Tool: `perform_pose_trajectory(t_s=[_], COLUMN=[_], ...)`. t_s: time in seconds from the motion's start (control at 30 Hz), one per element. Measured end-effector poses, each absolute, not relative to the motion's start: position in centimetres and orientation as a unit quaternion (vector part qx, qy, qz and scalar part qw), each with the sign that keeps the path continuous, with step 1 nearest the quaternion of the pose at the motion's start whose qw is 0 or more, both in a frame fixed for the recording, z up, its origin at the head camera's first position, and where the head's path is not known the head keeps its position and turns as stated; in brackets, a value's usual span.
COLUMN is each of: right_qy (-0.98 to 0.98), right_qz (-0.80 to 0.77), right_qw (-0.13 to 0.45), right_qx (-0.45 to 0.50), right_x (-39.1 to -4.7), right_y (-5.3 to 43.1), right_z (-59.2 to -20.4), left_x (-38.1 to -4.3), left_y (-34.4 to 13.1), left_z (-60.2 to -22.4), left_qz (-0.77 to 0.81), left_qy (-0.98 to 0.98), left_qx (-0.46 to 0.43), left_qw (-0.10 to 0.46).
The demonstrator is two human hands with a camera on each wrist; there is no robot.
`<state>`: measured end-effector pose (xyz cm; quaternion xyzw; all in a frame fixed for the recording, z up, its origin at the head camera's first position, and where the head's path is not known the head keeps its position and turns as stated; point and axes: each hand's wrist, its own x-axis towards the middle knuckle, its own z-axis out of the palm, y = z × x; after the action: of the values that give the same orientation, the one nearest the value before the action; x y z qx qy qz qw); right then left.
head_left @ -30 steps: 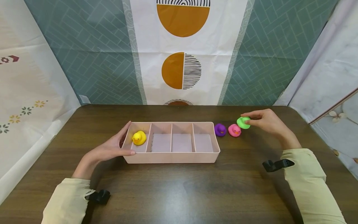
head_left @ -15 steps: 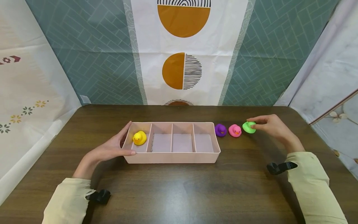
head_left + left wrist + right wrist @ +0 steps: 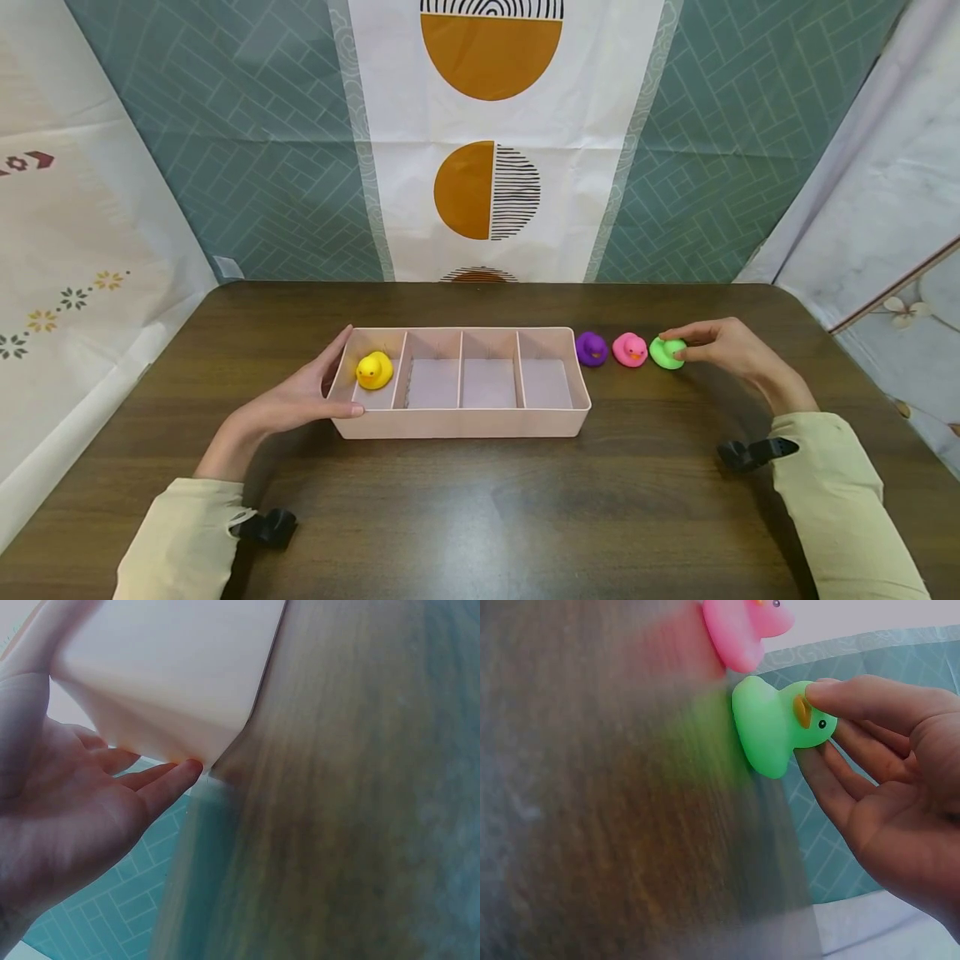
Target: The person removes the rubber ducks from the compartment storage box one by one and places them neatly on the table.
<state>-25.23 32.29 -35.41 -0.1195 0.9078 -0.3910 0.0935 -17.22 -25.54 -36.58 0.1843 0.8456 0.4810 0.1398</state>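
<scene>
A pale pink divided box (image 3: 459,423) stands on the table, a yellow rubber duck (image 3: 374,372) in its leftmost compartment. My left hand (image 3: 296,398) grips the box's left end, thumb over the front rim; the left wrist view shows fingertips against the end wall (image 3: 172,667). To the right of the box, my right hand (image 3: 731,352) pinches a green rubber duck (image 3: 664,353). In the right wrist view, thumb and fingers hold the green duck (image 3: 761,731) by its head, its base at the tabletop. A pink rubber duck (image 3: 629,350) and a purple one (image 3: 592,349) sit left of it.
The brown wooden table (image 3: 480,508) reaches back to a teal patterned backdrop (image 3: 285,200) with a white printed panel. Light cloths hang at both sides. Each wrist wears a black strap mount (image 3: 756,452).
My right hand has moved right and toward me, bringing the green duck from behind the pink duck's right side down into line with the others. The left hand and box have stayed put.
</scene>
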Motion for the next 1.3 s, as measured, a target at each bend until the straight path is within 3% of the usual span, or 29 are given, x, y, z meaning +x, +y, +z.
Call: perform_pose_trajectory(t_s=[0.5, 0.87, 1.3], right_qy=[0.908, 0.933, 0.931], right_qz=[-0.397, -0.331, -0.327], right_qw=[0.07, -0.039, -0.014], right_qx=[-0.116, -0.134, -0.164], right_x=[-24.8, -23.4, -22.2], right_y=[31.7, 29.2, 24.3], right_z=[-34.7, -32.9, -32.1], left_x=[-17.1, -17.1, -17.1], left_y=[-25.6, -25.5, -25.6], left_z=[-37.0, -36.9, -36.6], left_qz=[0.485, 0.479, 0.477], left_qy=[0.843, 0.847, 0.849], left_qx=[0.185, 0.185, 0.183], left_qw=[0.14, 0.139, 0.138])
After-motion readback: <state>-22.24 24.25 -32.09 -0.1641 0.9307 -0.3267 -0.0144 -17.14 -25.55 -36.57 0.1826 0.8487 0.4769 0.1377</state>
